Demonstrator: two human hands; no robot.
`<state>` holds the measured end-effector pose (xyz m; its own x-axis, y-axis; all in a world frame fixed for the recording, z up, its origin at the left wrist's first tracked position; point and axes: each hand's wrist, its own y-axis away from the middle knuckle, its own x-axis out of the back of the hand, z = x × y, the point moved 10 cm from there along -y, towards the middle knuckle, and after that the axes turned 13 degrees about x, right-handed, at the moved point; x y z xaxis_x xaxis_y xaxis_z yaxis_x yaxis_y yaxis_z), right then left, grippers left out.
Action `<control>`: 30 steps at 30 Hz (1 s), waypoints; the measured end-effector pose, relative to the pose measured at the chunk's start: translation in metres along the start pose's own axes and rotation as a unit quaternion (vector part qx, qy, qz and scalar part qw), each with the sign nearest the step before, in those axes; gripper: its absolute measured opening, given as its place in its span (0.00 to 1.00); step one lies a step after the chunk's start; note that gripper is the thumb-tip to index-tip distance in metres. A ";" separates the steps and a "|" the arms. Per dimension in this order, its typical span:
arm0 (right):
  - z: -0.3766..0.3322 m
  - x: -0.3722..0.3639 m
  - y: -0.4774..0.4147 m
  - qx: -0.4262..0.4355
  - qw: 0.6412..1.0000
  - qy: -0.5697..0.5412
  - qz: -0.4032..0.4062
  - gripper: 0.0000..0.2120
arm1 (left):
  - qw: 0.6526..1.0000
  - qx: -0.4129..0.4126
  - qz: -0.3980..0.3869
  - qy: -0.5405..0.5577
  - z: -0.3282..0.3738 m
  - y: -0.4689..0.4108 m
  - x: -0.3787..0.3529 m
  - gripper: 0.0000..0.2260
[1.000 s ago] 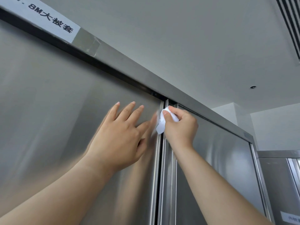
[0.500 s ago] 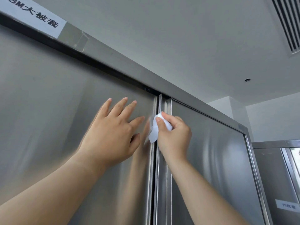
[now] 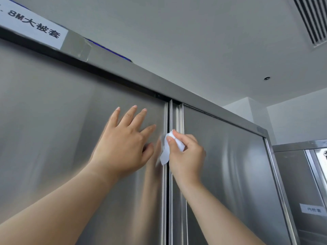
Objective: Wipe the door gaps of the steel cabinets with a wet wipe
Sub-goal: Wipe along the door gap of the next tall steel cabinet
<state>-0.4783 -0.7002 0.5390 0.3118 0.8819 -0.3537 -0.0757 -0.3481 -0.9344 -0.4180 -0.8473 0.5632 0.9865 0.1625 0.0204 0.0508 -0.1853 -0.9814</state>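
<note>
Both hands are used: wipe point(image 3: 164, 155) pinched by right hand point(image 3: 185, 156) into the gap point(image 3: 167, 200), door point(image 3: 53, 129) steadied by flat left hand point(image 3: 123, 147); even pressure is advised.

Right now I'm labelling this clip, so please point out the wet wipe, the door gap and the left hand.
wet wipe point(image 3: 165, 154), head view: on its loose lower flap.
door gap point(image 3: 167, 209), head view: on the dark slot below the hands.
left hand point(image 3: 123, 144), head view: on the back of the hand.

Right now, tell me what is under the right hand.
The right hand pinches a white wet wipe against the door gap. The stretch of gap behind them is covered.
</note>
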 end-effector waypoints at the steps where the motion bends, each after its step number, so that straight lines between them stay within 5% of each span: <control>1: 0.000 0.004 0.009 -0.003 1.000 -0.007 -0.001 0.09 | 1.000 -0.002 -0.005 -0.003 0.001 0.001 0.000 0.24; 8: 0.001 -0.001 -0.008 -0.042 0.998 -0.009 -0.052 0.10 | 0.999 0.015 -0.032 0.002 0.005 0.040 -0.003 0.26; 30: 0.010 0.013 0.034 -0.054 0.994 -0.090 -0.033 0.07 | 0.999 0.034 -0.013 -0.037 0.005 0.055 0.004 0.23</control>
<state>-0.4867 -0.6972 0.5023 0.1379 0.9434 -0.3017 0.0437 -0.3101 -0.9497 -0.4116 -0.8517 0.5085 0.9707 0.2379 0.0344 0.0631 -0.1143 -0.9914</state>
